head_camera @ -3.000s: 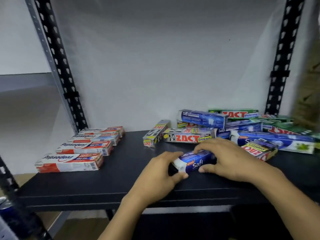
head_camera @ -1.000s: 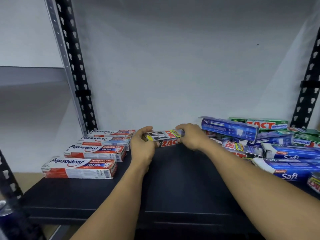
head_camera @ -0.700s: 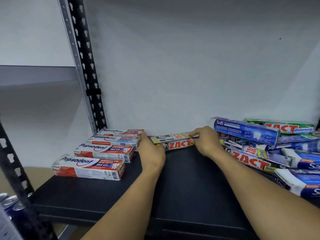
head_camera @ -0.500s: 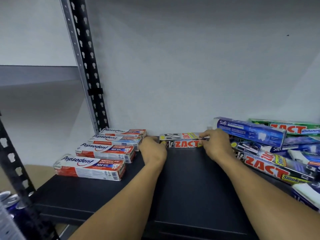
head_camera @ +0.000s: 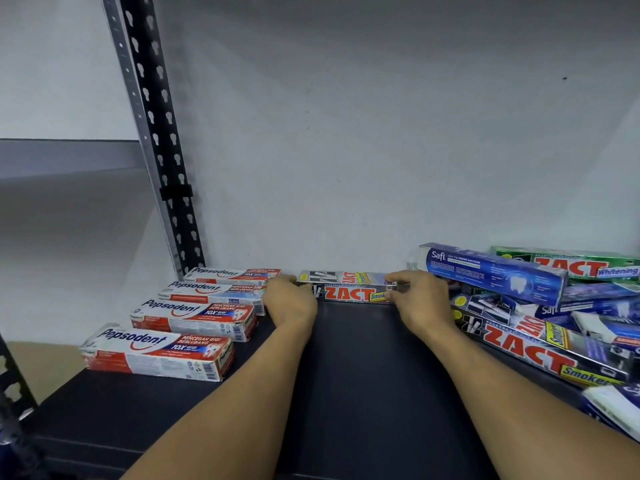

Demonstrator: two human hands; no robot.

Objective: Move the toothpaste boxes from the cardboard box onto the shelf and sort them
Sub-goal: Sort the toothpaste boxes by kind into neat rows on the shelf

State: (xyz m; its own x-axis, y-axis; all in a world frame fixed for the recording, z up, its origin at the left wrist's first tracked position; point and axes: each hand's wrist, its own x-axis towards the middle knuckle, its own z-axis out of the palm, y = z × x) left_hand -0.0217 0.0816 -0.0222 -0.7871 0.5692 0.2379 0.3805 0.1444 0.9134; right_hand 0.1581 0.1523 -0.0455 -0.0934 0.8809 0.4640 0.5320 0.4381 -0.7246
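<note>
A grey Zact Smokers box (head_camera: 349, 289) lies crosswise at the back of the black shelf (head_camera: 363, 375), against the wall. My left hand (head_camera: 290, 299) grips its left end and my right hand (head_camera: 417, 301) grips its right end. To the left, several red-and-white Pepsodent boxes (head_camera: 157, 351) lie in a neat row from front to back. On the right is a loose heap: a blue Safi box (head_camera: 491, 273) on top, a green Zact Whitening box (head_camera: 568, 266) behind it, another Zact Smokers box (head_camera: 540, 344) in front.
A perforated black and grey upright (head_camera: 156, 140) stands at the shelf's back left corner. A plain white wall closes off the back. More blue Safi boxes (head_camera: 613, 407) reach the right edge of the view. The cardboard box is not in view.
Both hands carried the Zact Smokers box from the pile to the back wall beside the Pepsodent row and set it down flat. The view has shifted closer and left.
</note>
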